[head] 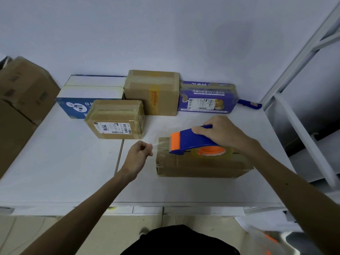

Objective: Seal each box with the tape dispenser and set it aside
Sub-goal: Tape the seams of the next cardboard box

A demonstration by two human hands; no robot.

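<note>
A flat brown cardboard box (202, 165) lies on the white table (64, 162) in front of me, right of centre. My right hand (222, 134) grips the handle of a blue and orange tape dispenser (187, 141), which sits on the box's top near its left end. A clear strip of tape (160, 144) runs from the dispenser's orange mouth leftward to my left hand (139, 154), which pinches the tape's free end just past the box's left edge.
Against the back wall stand a blue and white box (88, 94), a small labelled brown box (115, 119), a taller brown box (151, 92) and a purple box (207, 97). A blue handle (249, 104) lies beside the purple box. Large cartons (22, 100) stand left, a white rack (303, 107) right.
</note>
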